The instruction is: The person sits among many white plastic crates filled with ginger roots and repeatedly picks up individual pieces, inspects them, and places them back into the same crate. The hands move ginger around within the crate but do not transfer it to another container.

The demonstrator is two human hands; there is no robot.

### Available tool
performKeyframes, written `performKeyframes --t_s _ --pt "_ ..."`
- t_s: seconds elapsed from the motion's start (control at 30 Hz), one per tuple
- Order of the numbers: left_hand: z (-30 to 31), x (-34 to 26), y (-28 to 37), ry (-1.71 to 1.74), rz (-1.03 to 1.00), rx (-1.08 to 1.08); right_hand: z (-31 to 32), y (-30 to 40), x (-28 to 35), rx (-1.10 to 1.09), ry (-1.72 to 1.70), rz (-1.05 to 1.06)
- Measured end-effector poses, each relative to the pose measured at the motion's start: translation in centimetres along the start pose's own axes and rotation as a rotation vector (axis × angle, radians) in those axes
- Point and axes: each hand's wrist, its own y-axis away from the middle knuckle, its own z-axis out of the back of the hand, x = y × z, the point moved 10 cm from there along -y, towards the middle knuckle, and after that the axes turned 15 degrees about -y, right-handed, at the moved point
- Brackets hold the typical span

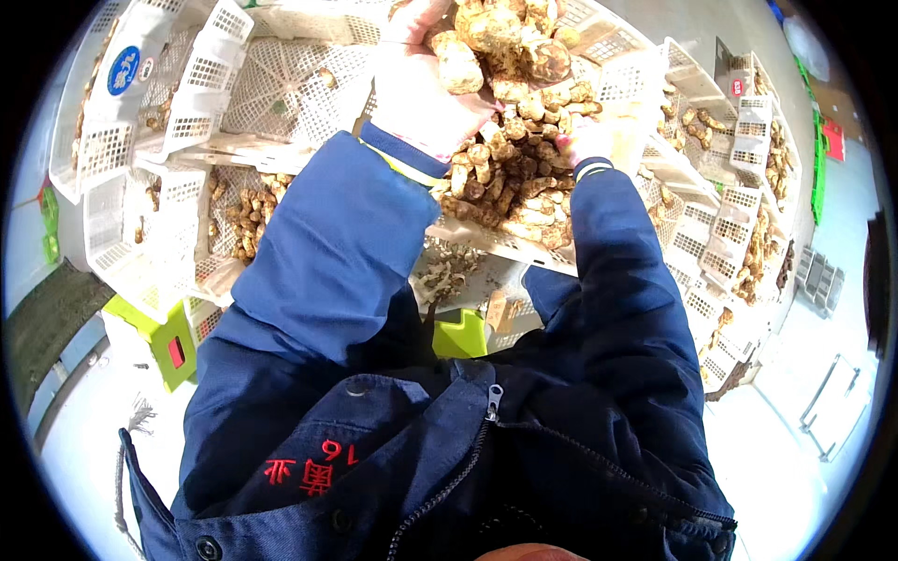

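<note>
My left hand (429,88) curls around a clump of large pale-brown mushrooms (491,31), its thumb at the top of the view and its other fingers partly hidden. Below the clump, many smaller brown mushrooms (515,168) fill a white plastic mesh crate (505,247) in front of me. My right hand (586,140) touches the pile on its right side. Glare washes out this hand, and its fingers are not clear enough to show whether they grip a mushroom.
Left of my hands, a white mesh crate (280,91) holds a single small mushroom. Below it, another crate (168,231) contains more mushrooms. Several white crates (740,210) with mushrooms line the right side. Trimmings (449,273) and a lime-green box (459,335) lie below.
</note>
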Motion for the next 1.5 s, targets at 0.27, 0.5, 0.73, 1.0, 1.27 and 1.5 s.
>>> performKeyframes --t_s 0.27,0.5,0.73,1.0,1.27,1.5 --pt "0.6 3.8 -1.5 -0.155 0.096 -0.049 2.3 2.1 -3.9 0.012 -0.483 0.085" --pt "2.0 4.7 -0.9 -0.339 0.138 -0.026 1.2 3.0 -2.7 -0.256 -0.413 0.059" --pt "5.2 -3.6 -0.7 -0.502 -0.145 -0.328 4.6 6.4 -6.0 -0.351 -1.561 0.105" --pt "2.2 -35.0 3.5 -0.274 -0.337 0.085 3.9 11.9 -5.3 -0.228 -1.277 -0.046" --pt "14.0 -41.1 12.4 -0.445 -0.549 -0.698 3.6 11.6 -4.3 -0.3 -1.113 0.125" --pt "5.5 -12.9 3.9 -0.26 -0.159 -0.256 6.4 12.0 -8.1 -0.371 -1.031 -0.143"
